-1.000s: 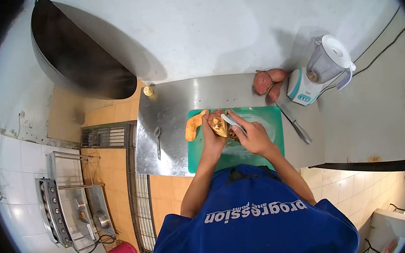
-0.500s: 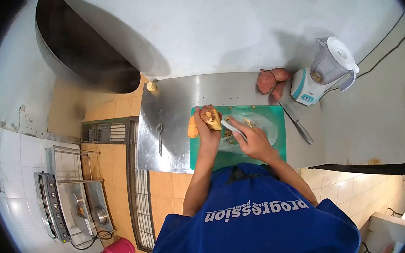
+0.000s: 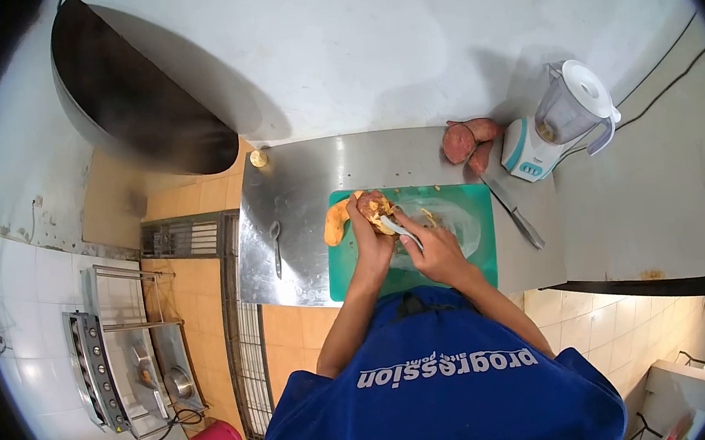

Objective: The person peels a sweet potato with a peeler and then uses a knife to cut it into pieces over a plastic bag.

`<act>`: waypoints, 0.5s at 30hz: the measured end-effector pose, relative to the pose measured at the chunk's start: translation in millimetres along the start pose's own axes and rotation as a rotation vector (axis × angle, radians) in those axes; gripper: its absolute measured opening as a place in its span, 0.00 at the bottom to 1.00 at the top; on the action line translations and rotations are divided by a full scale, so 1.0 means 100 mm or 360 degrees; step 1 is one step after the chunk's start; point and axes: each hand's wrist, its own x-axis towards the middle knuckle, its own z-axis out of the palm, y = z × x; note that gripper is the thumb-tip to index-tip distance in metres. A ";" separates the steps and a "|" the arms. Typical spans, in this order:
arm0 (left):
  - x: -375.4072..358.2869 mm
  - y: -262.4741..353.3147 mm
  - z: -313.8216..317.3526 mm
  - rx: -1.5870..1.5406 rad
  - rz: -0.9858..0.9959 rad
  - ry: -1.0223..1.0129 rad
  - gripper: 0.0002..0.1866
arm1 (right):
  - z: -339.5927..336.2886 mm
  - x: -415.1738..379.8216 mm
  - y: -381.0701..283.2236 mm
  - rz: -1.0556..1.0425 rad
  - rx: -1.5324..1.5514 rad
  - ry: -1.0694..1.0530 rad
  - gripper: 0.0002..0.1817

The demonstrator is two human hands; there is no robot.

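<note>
My left hand (image 3: pixel 373 247) is closed around a partly peeled sweet potato (image 3: pixel 374 205), its reddish skin showing between yellow-orange flesh. A white-handled peeler (image 3: pixel 401 231) is gripped in my right hand (image 3: pixel 442 256), its head against the lower right side of the sweet potato. Both hands are above a green cutting board (image 3: pixel 344 283). A peeled orange sweet potato (image 3: pixel 335 223) lies at the board's left edge, beside my left hand. Under and beyond my right hand is a clear plastic sheet or bag (image 3: pixel 464 231) with some peelings on it.
A knife (image 3: pixel 521 224) lies right of the board, near several unpeeled sweet potatoes (image 3: pixel 458 142) and a blender (image 3: pixel 575 104). A spoon (image 3: pixel 277 247) and a small pale round object (image 3: pixel 258 158) are on the steel table (image 3: pixel 298 174)'s left. A large dark wok (image 3: pixel 136 96) hangs upper left.
My hands have come together: the peeler has moved onto the sweet potato, which has turned to show more reddish skin. More of the peeled one is visible at the left.
</note>
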 end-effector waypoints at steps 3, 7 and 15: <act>0.04 0.01 -0.06 -0.0160 -0.0037 0.0019 0.22 | 0.09 -0.06 0.10 0.0038 -0.0060 -0.0050 0.27; 0.24 0.18 -0.10 -0.0364 0.0091 0.0033 0.26 | 0.19 -0.14 0.29 0.0123 -0.0209 -0.0194 0.25; 0.12 0.12 -0.06 0.0167 0.0210 -0.0111 0.23 | -0.17 0.15 -0.03 0.0008 -0.0071 -0.0021 0.25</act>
